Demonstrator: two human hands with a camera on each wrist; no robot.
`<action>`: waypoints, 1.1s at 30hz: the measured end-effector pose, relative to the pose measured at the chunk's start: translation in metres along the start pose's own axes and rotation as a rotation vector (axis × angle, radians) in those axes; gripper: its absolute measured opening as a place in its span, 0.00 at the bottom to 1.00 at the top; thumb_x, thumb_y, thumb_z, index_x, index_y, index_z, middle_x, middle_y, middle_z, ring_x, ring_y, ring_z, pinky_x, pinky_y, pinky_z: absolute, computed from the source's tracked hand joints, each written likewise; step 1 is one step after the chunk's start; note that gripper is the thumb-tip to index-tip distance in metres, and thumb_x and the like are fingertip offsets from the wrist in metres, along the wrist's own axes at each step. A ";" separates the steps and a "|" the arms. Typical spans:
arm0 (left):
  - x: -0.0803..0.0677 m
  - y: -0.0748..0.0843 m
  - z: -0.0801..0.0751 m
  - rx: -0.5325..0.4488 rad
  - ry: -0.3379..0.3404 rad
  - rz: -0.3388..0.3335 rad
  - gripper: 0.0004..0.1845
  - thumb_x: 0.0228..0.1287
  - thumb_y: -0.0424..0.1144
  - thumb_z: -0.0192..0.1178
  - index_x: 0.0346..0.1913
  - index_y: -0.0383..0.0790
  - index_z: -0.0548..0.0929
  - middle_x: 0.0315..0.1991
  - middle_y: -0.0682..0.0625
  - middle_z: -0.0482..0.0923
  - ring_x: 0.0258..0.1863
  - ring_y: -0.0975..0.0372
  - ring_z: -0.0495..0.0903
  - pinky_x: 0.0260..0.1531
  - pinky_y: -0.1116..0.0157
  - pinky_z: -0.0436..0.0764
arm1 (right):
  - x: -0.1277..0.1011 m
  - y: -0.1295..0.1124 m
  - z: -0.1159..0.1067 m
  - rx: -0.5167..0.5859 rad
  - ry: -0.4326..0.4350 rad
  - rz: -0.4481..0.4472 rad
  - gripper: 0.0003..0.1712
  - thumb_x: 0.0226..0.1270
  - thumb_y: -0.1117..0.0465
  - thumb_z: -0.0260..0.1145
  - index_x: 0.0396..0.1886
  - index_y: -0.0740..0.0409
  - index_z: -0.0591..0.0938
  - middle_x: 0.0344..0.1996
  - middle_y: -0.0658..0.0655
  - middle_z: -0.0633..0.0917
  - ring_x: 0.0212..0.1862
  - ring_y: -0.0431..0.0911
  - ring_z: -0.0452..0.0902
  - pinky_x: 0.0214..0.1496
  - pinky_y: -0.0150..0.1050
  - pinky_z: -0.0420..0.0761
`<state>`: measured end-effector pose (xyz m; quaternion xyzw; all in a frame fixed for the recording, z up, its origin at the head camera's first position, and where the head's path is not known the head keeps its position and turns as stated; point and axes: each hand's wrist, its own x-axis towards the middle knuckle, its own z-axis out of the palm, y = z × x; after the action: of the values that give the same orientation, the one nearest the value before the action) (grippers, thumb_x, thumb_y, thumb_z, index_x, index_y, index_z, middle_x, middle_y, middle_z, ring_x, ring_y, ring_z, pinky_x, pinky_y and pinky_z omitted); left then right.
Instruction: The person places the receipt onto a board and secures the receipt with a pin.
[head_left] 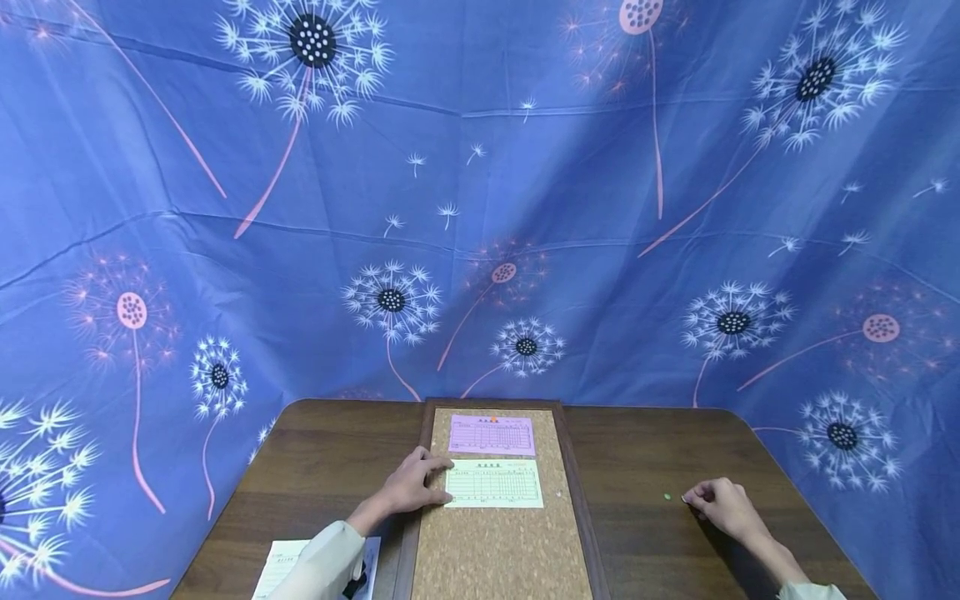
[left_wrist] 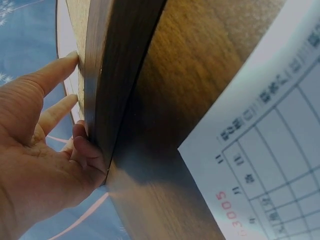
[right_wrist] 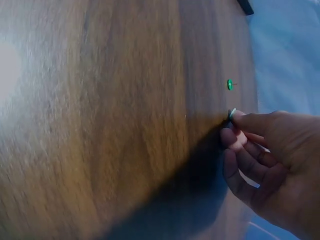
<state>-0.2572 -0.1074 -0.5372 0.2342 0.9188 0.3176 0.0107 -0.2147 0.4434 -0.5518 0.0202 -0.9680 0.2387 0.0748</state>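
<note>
**Two hands, two slips, two pins**

From the head view, a cork board (head_left: 502,542) lies on a brown table (head_left: 330,450). Two paper slips sit on it: a pink slip (head_left: 492,435) at the top and a pale green slip (head_left: 494,483) just below. A tiny orange pin (head_left: 492,419) sticks in the pink slip's top edge. The left hand (head_left: 408,487) lies flat, fingers straight and a little spread, fingertips touching the green slip's left edge. The right hand (head_left: 723,504) rests on the table, well apart from the board, fingers curled. One green pin (head_left: 667,497) lies just beside it. One more sheet (head_left: 281,567) peeks out by the left sleeve.

The left wrist view shows the left hand (left_wrist: 45,165) against the board's dark frame (left_wrist: 112,90), and printed boxes and red numbers on the sheet (left_wrist: 270,165).

The right wrist view shows what the head view misses: the right hand (right_wrist: 265,160) pinches a second pin (right_wrist: 231,115) between thumb and first finger, near the loose green pin (right_wrist: 229,84).
</note>
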 end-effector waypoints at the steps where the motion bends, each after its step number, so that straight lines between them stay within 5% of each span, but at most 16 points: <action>1: 0.000 0.000 0.000 -0.004 -0.003 -0.004 0.27 0.53 0.43 0.77 0.57 0.41 0.85 0.42 0.44 0.71 0.35 0.62 0.63 0.31 0.68 0.63 | -0.001 0.001 0.001 0.008 0.008 0.000 0.07 0.67 0.61 0.70 0.27 0.54 0.89 0.18 0.44 0.84 0.22 0.29 0.72 0.34 0.35 0.72; 7: -0.002 0.003 0.000 -0.001 -0.010 0.010 0.28 0.53 0.43 0.77 0.57 0.39 0.85 0.43 0.42 0.71 0.36 0.61 0.64 0.32 0.66 0.64 | -0.009 0.005 0.008 0.069 0.069 0.017 0.04 0.65 0.60 0.72 0.31 0.54 0.89 0.21 0.44 0.85 0.25 0.26 0.72 0.33 0.34 0.72; 18: -0.002 0.001 0.001 0.000 -0.011 0.006 0.28 0.52 0.44 0.77 0.57 0.40 0.85 0.42 0.43 0.71 0.36 0.61 0.64 0.32 0.66 0.65 | -0.007 0.009 0.012 0.015 0.181 -0.104 0.05 0.58 0.63 0.76 0.26 0.49 0.88 0.23 0.42 0.84 0.27 0.25 0.70 0.31 0.33 0.73; 25: -0.002 0.001 0.000 0.003 -0.017 -0.005 0.28 0.53 0.43 0.77 0.57 0.39 0.85 0.43 0.44 0.70 0.36 0.61 0.64 0.31 0.66 0.64 | -0.006 0.007 0.004 -0.026 0.070 -0.063 0.04 0.62 0.62 0.74 0.28 0.48 0.89 0.30 0.50 0.90 0.30 0.33 0.81 0.35 0.37 0.79; 33: 0.000 0.003 0.000 0.004 -0.023 -0.010 0.27 0.54 0.43 0.76 0.58 0.39 0.84 0.42 0.44 0.70 0.37 0.61 0.64 0.32 0.67 0.64 | -0.006 0.004 -0.007 -0.065 -0.003 -0.033 0.04 0.59 0.63 0.72 0.26 0.51 0.89 0.27 0.47 0.89 0.33 0.38 0.82 0.37 0.44 0.79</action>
<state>-0.2562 -0.1051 -0.5357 0.2335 0.9204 0.3129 0.0224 -0.2076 0.4503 -0.5483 0.0340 -0.9749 0.2057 0.0780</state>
